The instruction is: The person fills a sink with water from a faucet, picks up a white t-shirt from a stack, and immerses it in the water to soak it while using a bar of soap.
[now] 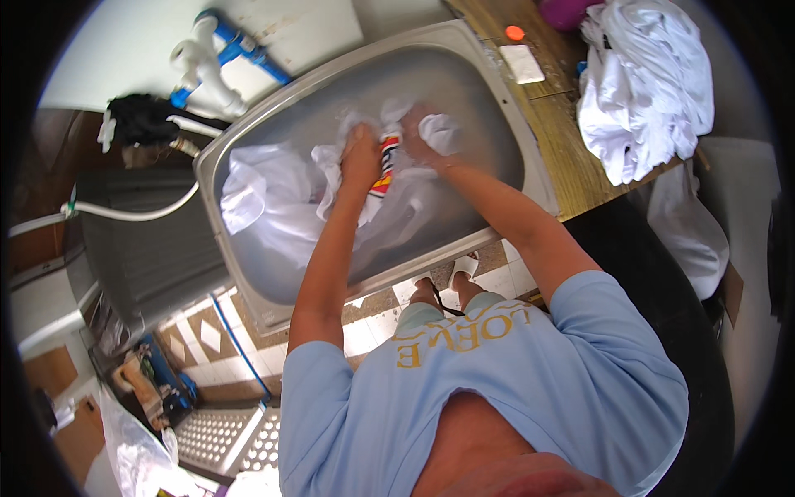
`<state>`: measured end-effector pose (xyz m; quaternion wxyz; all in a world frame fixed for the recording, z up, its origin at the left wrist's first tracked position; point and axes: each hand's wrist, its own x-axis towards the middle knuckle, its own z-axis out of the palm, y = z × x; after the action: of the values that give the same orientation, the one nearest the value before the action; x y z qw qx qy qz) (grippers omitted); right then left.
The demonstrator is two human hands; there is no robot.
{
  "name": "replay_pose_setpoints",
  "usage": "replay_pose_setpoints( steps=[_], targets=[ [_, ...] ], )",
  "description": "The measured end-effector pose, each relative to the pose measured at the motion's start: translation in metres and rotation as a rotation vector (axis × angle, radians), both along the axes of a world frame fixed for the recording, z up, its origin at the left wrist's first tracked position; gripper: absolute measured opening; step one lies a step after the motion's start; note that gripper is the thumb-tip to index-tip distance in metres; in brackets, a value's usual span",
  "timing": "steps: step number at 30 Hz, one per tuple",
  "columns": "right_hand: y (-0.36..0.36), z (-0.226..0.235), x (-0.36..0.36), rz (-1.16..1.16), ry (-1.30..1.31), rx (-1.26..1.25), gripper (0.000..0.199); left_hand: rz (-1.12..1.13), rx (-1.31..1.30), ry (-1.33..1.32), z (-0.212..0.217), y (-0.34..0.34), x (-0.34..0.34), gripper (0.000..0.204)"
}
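Note:
A grey metal sink [489, 58] holds cloudy water and a soaked white garment [269, 186]. Between my hands shows a red, yellow and black printed patch [386, 166] on the wet fabric. My left hand [361, 157] is closed on a bunched part of the garment near the sink's middle. To its right, my right hand [420, 139] grips another fold, partly under the water, so its fingers are only partly visible. Much of the garment lies submerged and spreads toward the left side of the sink.
A white plastic tap [195, 62] with blue pipe fittings stands behind the sink. On the wooden counter [571, 166] at right lie a heap of white clothes [646, 91], a white bar-like piece [522, 64] and an orange cap [514, 33]. A white hose [137, 214] runs at left.

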<state>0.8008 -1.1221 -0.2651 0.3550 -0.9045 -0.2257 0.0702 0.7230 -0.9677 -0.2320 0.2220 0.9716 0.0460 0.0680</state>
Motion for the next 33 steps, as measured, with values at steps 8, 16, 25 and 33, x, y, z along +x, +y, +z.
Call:
replay_pose_setpoints(
  steps=[8, 16, 25, 33],
  targets=[
    [-0.005, 0.104, 0.024, 0.52, 0.281, -0.181, 0.036, -0.129, 0.165, -0.085, -0.064, 0.053, 0.005, 0.034],
    [-0.118, 0.164, 0.089, 0.016, -0.568, -0.2, 0.029, 0.096, -1.583, 0.152, 0.07, 0.045, -0.018, 0.024],
    [-0.152, 0.117, 0.145, 0.007, -0.522, -0.559, 0.049, 0.244, -1.773, 0.117, 0.08, 0.02, -0.056, 0.031],
    [-0.148, 0.131, 0.167, -0.092, 0.028, 0.034, 0.044, 0.295, -1.837, 0.057, 0.077, 0.0, -0.058, 0.035]
  ],
)
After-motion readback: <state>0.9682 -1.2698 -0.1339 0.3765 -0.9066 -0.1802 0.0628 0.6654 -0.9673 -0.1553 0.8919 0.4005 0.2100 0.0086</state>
